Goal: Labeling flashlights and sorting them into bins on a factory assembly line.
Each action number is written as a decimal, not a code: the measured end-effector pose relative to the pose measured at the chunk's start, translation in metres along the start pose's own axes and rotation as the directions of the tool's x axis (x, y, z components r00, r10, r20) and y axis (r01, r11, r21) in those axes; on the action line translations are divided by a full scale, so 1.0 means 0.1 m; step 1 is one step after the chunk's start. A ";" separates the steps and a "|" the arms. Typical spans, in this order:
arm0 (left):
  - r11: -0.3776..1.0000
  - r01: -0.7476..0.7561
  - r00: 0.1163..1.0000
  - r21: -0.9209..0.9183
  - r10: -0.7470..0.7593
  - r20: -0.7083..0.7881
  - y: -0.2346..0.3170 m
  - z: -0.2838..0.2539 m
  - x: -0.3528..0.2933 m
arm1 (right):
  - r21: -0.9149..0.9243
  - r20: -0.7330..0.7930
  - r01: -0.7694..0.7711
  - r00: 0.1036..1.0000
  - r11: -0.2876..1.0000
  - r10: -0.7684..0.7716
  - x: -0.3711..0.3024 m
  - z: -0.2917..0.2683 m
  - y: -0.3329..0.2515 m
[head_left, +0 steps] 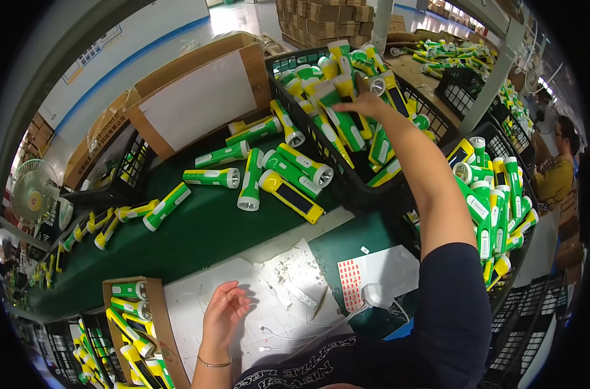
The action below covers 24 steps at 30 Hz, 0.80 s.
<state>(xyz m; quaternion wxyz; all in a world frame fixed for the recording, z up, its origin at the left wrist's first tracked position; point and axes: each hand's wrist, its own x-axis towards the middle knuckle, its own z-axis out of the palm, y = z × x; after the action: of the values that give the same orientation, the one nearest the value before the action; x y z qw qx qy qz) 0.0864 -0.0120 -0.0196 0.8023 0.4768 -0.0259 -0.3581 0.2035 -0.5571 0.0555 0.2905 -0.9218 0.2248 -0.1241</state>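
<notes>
My right arm stretches out to a black plastic crate (353,170) heaped with green-and-yellow flashlights. In that crate my right hand (367,104) grips a green flashlight (347,126) with a pale head; motion blurs it a little, and some fingers are hidden among its neighbours. My left hand (225,314) hovers over the white work sheet (191,305), palm turned inward, fingers loosely bent and apart, holding nothing. Between the hands and the crate, several flashlights lie on the green belt, among them a yellow one with a dark solar panel (291,198).
At lower left stands a cardboard box (162,311) of flashlights. A red sticker sheet (350,285), a white plug (376,295) and thin cables lie before me. More flashlights fill a crate (493,207) on the right. A fan (35,194) stands far left; another person (557,162) sits far right.
</notes>
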 end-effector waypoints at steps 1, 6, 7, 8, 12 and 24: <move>1.000 0.001 1.000 0.003 -0.001 0.008 0.00 0.02 0.05 | 0.062 -0.048 0.044 0.998 0.997 -0.041 0.23 0.03 0.15; 0.999 0.008 0.998 0.052 -0.005 -0.061 0.03 0.03 0.02 | 0.104 -0.143 -0.007 0.989 0.995 0.022 0.69 0.15 -0.10; 0.998 0.006 0.997 0.060 -0.002 -0.073 0.04 0.02 -0.01 | 0.065 -0.256 0.060 0.966 0.996 -0.042 0.73 0.21 -0.17; 0.998 0.001 0.997 0.063 0.004 -0.081 0.05 0.01 -0.01 | 0.086 -0.343 0.075 0.938 0.993 -0.041 0.79 0.23 -0.23; 0.995 0.004 0.993 0.099 0.008 -0.121 0.06 -0.01 0.00 | 0.116 -0.657 0.207 0.749 0.971 -0.082 0.91 0.27 -0.48; 0.999 -0.007 1.000 0.054 0.007 -0.008 0.02 -0.05 -0.07 | -0.683 0.231 -0.006 0.947 0.730 0.224 -0.46 -0.12 -0.40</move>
<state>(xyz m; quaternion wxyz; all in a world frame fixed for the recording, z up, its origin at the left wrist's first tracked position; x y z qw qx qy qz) 0.0838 -0.0036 -0.0181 0.7905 0.4997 -0.0337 -0.3525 0.1726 -0.5115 0.0839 -0.0252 -0.9558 0.2651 0.1244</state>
